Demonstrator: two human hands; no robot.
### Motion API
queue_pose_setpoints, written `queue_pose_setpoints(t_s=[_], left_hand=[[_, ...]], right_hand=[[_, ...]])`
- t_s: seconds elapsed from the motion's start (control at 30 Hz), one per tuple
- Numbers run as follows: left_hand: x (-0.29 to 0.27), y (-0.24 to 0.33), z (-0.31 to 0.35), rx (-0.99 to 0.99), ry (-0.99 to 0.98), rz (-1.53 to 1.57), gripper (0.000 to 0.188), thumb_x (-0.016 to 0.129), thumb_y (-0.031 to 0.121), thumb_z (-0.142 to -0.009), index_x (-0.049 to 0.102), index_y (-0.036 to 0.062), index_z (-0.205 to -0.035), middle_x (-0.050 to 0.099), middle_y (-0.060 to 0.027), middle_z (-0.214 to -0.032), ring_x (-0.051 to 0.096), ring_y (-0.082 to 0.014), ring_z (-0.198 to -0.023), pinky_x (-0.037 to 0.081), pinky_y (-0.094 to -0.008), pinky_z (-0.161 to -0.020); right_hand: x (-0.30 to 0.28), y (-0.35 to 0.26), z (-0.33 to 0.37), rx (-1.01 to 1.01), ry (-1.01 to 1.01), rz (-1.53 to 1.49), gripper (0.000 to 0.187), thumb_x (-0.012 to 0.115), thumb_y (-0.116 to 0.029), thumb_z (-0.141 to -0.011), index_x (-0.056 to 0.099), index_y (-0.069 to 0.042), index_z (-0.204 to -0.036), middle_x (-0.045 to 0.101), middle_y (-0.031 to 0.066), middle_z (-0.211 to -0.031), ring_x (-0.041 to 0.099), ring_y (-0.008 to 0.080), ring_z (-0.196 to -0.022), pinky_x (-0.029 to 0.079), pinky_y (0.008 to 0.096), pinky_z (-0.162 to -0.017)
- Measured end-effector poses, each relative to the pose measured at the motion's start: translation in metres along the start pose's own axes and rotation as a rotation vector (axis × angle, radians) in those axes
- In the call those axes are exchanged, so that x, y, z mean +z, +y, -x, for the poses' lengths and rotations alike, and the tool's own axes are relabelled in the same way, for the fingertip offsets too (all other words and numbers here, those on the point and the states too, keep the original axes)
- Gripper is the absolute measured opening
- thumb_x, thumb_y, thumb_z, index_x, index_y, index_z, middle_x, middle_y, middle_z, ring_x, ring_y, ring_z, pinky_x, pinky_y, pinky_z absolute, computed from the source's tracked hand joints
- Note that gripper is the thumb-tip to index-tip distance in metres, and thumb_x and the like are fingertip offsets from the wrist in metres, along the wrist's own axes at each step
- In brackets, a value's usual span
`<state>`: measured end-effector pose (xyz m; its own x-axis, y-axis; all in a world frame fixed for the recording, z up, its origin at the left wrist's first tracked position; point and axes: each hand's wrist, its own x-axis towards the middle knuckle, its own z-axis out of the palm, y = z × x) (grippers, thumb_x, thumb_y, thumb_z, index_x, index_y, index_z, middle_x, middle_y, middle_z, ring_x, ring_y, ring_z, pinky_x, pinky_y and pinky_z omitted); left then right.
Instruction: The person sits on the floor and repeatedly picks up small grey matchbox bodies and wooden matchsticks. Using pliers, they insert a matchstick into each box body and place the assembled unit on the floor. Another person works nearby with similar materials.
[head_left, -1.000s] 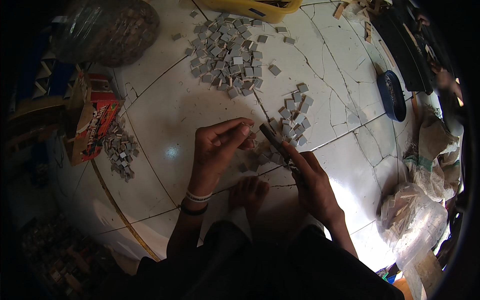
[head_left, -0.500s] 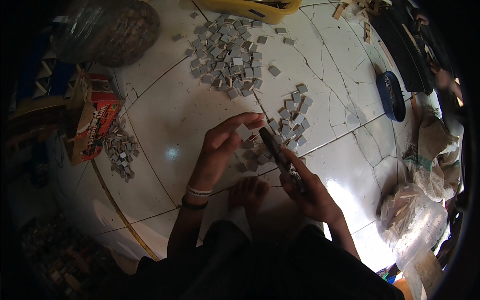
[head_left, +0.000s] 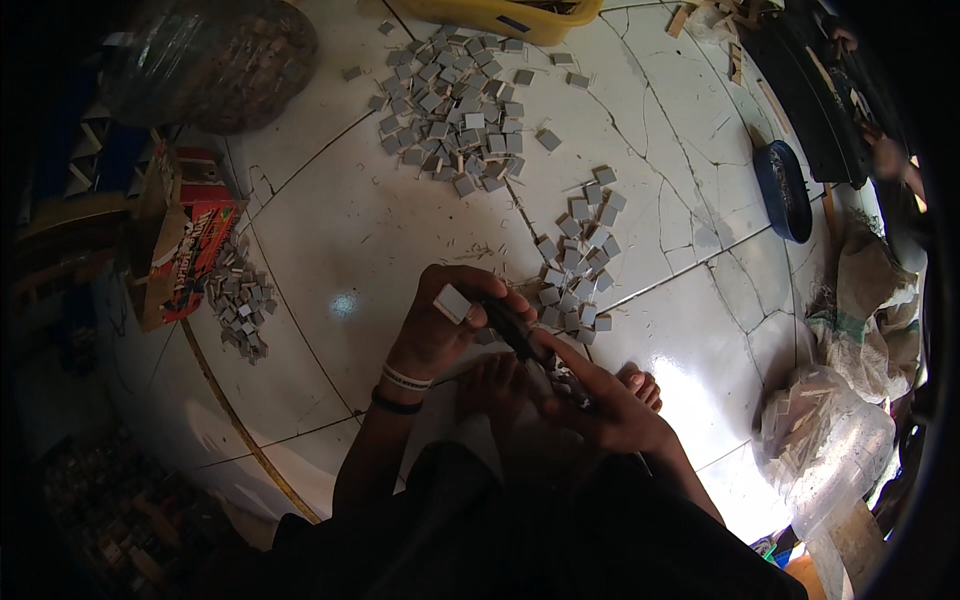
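Note:
Pinched in my left hand (head_left: 428, 322) is a small square block (head_left: 452, 303) with a pale grey face. My right hand (head_left: 612, 405) is wrapped round a long dark hand tool (head_left: 515, 335) that looks like a stapler. The tool's front end reaches in among my left fingers, just beside the block; whether it touches the block is hidden. Beyond my hands, a small group of grey square blocks (head_left: 578, 255) lies on the tiles, and farther off is a bigger heap of them (head_left: 450, 110).
At the far edge stands a yellow tub (head_left: 545, 25). A red printed carton (head_left: 200, 245) is on the left beside another heap of blocks (head_left: 243, 305). A filled plastic bag (head_left: 215, 65) sits at the far left, a dark blue tray (head_left: 783, 190) at the right. My bare feet (head_left: 490, 385) are below my hands.
My left hand has come nearer and turned, so the block's face shows. My right hand has drawn in toward it, bringing the tool's front end to my left fingers.

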<state>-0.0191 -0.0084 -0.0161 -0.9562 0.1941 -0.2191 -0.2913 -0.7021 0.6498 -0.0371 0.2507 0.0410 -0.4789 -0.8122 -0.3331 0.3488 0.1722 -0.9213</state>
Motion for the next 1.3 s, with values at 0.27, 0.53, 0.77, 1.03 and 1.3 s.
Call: queue_pose_setpoints(t_s=[0.27, 0.53, 0.77, 1.03, 1.3], left_hand=[[-0.011, -0.006, 0.004, 0.073, 0.014, 0.007, 0.025, 0.086, 0.012, -0.087, 0.07, 0.0088, -0.107, 0.072, -0.0081, -0.1, 0.07, -0.0286, -0.106, 0.05, -0.0558, -0.11], [0.001, 0.005, 0.003, 0.064, 0.062, -0.071, 0.04, 0.08, 0.015, -0.092, 0.063, 0.0065, -0.128, 0.067, -0.0189, -0.129, 0.066, -0.0412, -0.123, 0.055, -0.0564, -0.107], [0.005, 0.019, -0.009, 0.012, 0.074, -0.156, 0.03, 0.069, 0.025, -0.103, 0.057, 0.0063, -0.123, 0.056, -0.0238, -0.147, 0.064, -0.0469, -0.126, 0.06, -0.0614, -0.101], [0.018, 0.001, -0.012, 0.053, 0.09, -0.012, 0.027, 0.07, 0.022, -0.102, 0.06, 0.0066, -0.121, 0.045, -0.0252, -0.159, 0.064, -0.0386, -0.129, 0.055, -0.0475, -0.111], [0.026, -0.001, -0.009, 0.039, 0.166, -0.077, 0.024, 0.069, 0.014, -0.102, 0.062, 0.0031, -0.122, 0.059, -0.0219, -0.146, 0.07, -0.0296, -0.121, 0.057, -0.0447, -0.109]], right_hand=[[0.009, -0.008, -0.01, 0.152, 0.183, 0.549, 0.092, 0.05, 0.019, -0.089, 0.036, -0.031, -0.164, 0.061, 0.0187, -0.115, 0.069, 0.0373, -0.108, 0.057, 0.0473, -0.09], [0.01, -0.019, -0.013, 0.142, 0.238, 0.444, 0.079, 0.054, 0.013, -0.094, 0.041, -0.028, -0.161, 0.063, 0.0205, -0.121, 0.07, 0.0408, -0.107, 0.057, 0.0487, -0.089], [-0.001, -0.016, -0.006, 0.057, 0.201, 0.315, 0.072, 0.057, 0.006, -0.1, 0.035, -0.019, -0.164, 0.058, 0.0225, -0.147, 0.07, 0.0361, -0.115, 0.056, 0.042, -0.099], [-0.002, 0.004, -0.005, 0.042, 0.205, -0.034, 0.076, 0.054, 0.004, -0.105, 0.016, -0.009, -0.169, 0.057, 0.0175, -0.14, 0.063, 0.0226, -0.123, 0.051, 0.0376, -0.105], [0.005, 0.003, -0.002, 0.067, 0.231, -0.187, 0.077, 0.054, 0.004, -0.105, 0.014, -0.009, -0.169, 0.057, 0.0203, -0.14, 0.064, 0.0266, -0.126, 0.052, 0.0411, -0.105]])
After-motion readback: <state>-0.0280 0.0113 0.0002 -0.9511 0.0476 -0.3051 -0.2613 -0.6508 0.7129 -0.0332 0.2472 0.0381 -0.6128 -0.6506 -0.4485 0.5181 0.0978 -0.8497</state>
